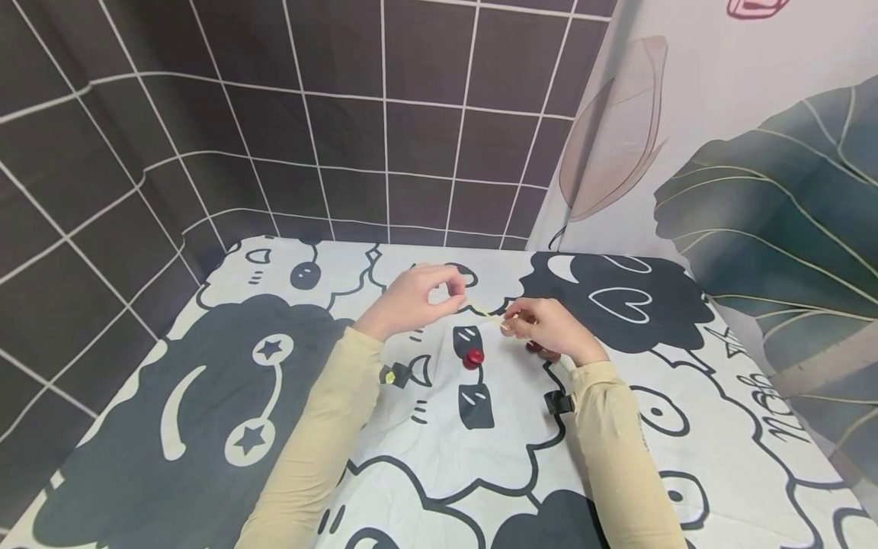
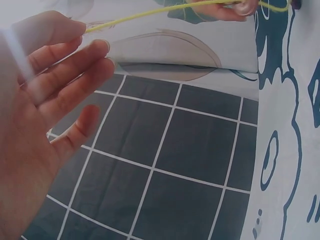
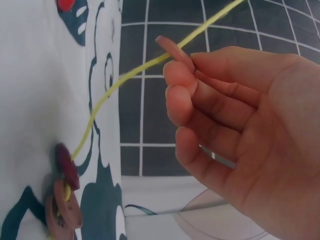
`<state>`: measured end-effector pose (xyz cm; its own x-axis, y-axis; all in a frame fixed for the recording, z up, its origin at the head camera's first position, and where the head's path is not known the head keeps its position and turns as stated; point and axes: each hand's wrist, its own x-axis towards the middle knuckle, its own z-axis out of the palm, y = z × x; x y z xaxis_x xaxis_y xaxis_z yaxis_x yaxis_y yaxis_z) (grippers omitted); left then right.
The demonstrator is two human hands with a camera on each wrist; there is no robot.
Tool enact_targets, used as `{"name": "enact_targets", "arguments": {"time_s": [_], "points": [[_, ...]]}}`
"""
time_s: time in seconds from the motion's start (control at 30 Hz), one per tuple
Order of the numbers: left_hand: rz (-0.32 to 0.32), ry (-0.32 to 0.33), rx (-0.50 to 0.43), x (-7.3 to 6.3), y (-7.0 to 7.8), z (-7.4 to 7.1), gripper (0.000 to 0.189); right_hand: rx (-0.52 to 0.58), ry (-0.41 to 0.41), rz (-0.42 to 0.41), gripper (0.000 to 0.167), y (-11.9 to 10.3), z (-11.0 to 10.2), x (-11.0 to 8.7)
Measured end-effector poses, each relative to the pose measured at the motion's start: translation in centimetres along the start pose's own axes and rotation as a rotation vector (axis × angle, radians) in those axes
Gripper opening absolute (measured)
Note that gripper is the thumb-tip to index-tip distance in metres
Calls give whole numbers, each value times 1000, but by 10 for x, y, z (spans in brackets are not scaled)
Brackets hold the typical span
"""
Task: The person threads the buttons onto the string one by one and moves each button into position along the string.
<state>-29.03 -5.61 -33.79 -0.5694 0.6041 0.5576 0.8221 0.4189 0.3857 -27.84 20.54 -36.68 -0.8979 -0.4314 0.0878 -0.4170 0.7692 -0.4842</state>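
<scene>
A yellow string (image 2: 145, 16) runs between the two hands. My left hand (image 1: 418, 297) pinches one end between thumb and index finger, the other fingers loosely spread in the left wrist view. My right hand (image 1: 545, 328) pinches a brownish-pink button (image 3: 176, 53) by its edge, seen nearly edge-on in the right wrist view. The string passes at this button and runs down to a dark red button (image 3: 67, 166) and brown buttons (image 3: 61, 212) threaded lower on it. Those lower buttons overlap the cloth, below the right hand.
Red buttons (image 1: 473, 358) lie on the black-and-white patterned tablecloth (image 1: 439, 457) between the forearms. Dark curtain with a white grid (image 1: 343, 130) stands behind and at the left; a leaf-printed curtain (image 1: 775, 191) hangs at the right.
</scene>
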Motion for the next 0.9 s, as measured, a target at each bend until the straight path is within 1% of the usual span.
{"name": "enact_targets", "arguments": {"time_s": [0.13, 0.33, 0.5, 0.67, 0.9], "points": [[2, 23, -4, -1, -3, -2, 3, 11, -17, 11, 14, 8, 1, -1], [26, 89, -32, -2, -3, -5, 4, 30, -50, 55, 12, 19, 1, -3], [38, 131, -39, -3, -3, -6, 5, 45, -76, 85, 10, 27, 2, -5], [40, 152, -27, -4, -2, -8, 6, 49, -104, 101, 11, 34, 2, -6], [40, 155, -28, -4, 1, -9, 6, 54, -137, 141, 12, 40, 2, -8]]}}
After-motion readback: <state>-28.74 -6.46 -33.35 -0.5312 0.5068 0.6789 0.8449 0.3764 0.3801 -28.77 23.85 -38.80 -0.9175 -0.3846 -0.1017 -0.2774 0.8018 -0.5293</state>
